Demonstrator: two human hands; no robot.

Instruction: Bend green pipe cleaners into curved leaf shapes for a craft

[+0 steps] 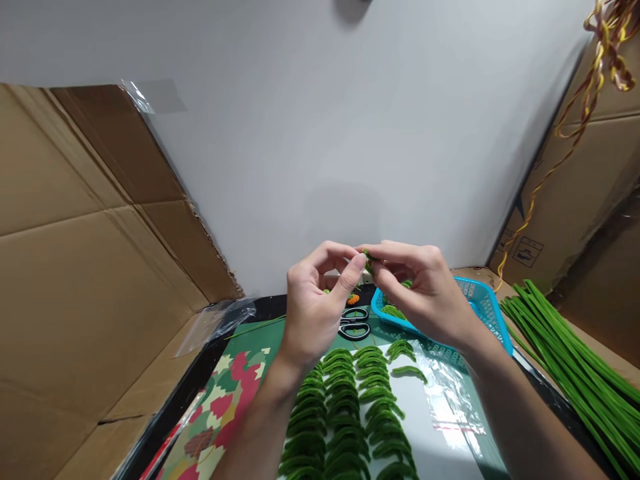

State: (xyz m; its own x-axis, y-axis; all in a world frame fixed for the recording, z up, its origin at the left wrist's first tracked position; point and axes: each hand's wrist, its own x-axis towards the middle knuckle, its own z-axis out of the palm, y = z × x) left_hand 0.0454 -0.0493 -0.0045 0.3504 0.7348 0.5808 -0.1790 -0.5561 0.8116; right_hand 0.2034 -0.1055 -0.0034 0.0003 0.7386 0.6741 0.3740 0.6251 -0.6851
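Both hands are raised above the table, fingertips meeting at a short, fuzzy green pipe cleaner piece [369, 262]. My left hand [315, 303] pinches it between thumb and forefinger. From the other side, my right hand [423, 283] has its thumb and fingers closed on the same piece. Fingers partly hide its shape. Below them, curved green pipe cleaner pieces [343, 393] lie in several rows on a white sheet [425, 413]. One single curved piece [409, 372] lies at the right end of the rows.
Black-handled scissors [356, 329] lie behind the rows, near a small orange item [353, 299]. A blue basket [484, 293] holding green pieces stands at right, beside long green pipe cleaners [575, 353]. Clear plastic bags [453, 400] lie on the green mat. Cardboard [75, 267] flanks the table.
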